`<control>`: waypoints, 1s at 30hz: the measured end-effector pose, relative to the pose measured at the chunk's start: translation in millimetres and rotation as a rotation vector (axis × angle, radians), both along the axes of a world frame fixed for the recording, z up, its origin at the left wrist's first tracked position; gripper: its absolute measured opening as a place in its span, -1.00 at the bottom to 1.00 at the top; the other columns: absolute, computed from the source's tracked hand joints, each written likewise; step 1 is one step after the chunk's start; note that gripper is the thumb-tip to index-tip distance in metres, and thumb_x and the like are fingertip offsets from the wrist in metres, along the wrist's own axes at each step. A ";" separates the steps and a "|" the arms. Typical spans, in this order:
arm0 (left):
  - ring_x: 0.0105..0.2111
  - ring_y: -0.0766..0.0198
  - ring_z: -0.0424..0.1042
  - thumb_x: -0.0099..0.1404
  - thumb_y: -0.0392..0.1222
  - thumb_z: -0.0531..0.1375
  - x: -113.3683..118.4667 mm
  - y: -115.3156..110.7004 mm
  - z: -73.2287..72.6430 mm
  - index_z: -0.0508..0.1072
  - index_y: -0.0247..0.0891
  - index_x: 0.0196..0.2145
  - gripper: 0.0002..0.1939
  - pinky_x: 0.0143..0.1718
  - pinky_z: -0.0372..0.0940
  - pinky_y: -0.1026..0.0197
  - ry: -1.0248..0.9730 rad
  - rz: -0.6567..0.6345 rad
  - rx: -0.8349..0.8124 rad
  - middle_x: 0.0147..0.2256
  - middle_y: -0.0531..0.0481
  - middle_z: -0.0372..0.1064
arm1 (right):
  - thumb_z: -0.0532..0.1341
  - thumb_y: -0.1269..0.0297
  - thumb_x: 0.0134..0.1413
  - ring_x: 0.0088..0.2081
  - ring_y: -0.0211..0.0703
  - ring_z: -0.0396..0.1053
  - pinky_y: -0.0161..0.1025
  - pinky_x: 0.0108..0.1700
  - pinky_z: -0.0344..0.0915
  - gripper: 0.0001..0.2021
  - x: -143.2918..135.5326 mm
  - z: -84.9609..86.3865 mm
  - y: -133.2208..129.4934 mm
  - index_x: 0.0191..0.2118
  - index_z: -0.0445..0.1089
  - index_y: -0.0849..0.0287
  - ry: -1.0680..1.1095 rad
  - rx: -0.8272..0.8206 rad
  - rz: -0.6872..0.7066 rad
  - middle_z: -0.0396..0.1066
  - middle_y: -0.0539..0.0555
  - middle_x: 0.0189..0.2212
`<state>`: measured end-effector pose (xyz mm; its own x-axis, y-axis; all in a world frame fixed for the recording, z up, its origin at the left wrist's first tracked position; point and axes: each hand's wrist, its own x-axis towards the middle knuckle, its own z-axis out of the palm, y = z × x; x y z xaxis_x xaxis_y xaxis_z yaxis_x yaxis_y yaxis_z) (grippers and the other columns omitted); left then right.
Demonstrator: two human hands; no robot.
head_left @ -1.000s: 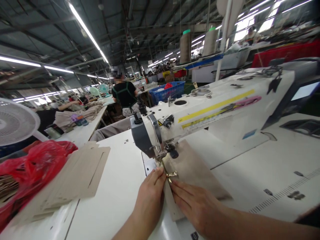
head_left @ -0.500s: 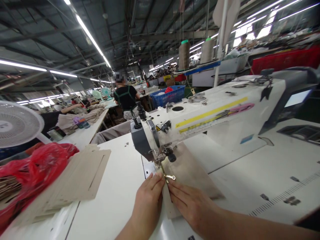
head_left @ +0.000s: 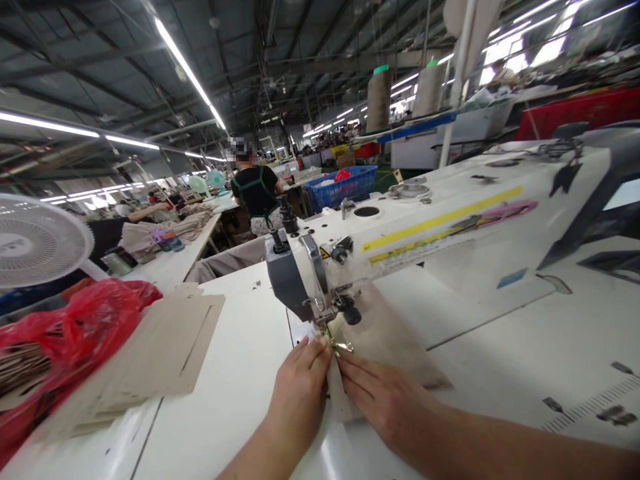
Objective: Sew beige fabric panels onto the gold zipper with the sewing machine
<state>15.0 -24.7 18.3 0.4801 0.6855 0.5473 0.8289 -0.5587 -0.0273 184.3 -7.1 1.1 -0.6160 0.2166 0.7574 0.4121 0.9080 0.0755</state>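
Both hands (head_left: 301, 383) on beige fabric (head_left: 400, 343) beside a gold pull (head_left: 344, 347), sewing machine (head_left: 450, 240) ahead.

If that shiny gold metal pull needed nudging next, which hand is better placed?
Probably the right hand: its fingertips rest just beside the shiny gold metal pull, which points toward that side. The left hand lies on the other side, at the narrow beige fabric strip.

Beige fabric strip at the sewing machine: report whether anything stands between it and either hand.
Nothing visible does: the left hand and right hand both touch the beige fabric strip. The gold zipper pull lies just beyond the right hand, not in between.
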 end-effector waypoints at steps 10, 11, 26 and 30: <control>-0.23 0.10 0.38 0.23 -0.45 -0.03 -1.1 8.7 1.3 0.41 -0.34 -0.25 -0.74 -0.21 0.41 0.05 -0.111 0.021 -0.183 -0.26 -0.19 0.37 | 0.13 0.51 0.04 -0.07 -0.02 0.35 -0.22 0.07 0.27 -0.77 3.7 5.2 8.3 -0.17 0.40 0.43 -0.042 -0.227 0.099 0.44 0.26 -0.18; -0.21 0.08 0.36 0.21 -0.46 -0.04 -1.8 8.2 1.6 0.41 -0.35 -0.22 -0.72 -0.18 0.39 0.03 -0.105 0.016 -0.204 -0.25 -0.21 0.36 | 0.16 0.45 0.04 -0.07 -0.02 0.35 -0.20 0.07 0.27 -0.78 6.7 11.4 7.9 -0.16 0.40 0.38 -0.059 -0.337 0.119 0.43 0.22 -0.18; -0.17 0.08 0.32 0.03 -0.47 0.02 3.6 -3.6 10.0 0.38 -0.31 -0.17 -0.62 -0.04 0.27 -0.01 -0.098 0.156 -0.333 -0.22 -0.15 0.31 | 0.12 0.47 0.13 -0.34 -0.09 0.39 -0.24 -0.27 0.26 -0.88 -11.4 27.2 58.9 -0.38 0.40 0.26 -0.214 -0.539 -0.235 0.44 0.14 -0.39; -0.15 0.08 0.31 0.00 -0.49 0.02 2.6 -4.9 8.6 0.34 -0.25 -0.02 -0.44 -0.07 0.30 0.01 -0.045 0.145 -0.309 -0.15 -0.15 0.28 | 0.21 0.37 0.07 -0.41 -0.17 0.40 -0.32 -0.38 0.26 -0.94 -8.9 28.5 55.7 -0.39 0.40 0.22 -0.128 -0.638 -0.324 0.46 0.05 -0.44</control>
<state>17.6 -29.7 27.0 0.3456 0.8814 0.3220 0.8968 -0.4112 0.1632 175.4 48.6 29.5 -0.5213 0.7790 0.3484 0.6914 0.6249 -0.3626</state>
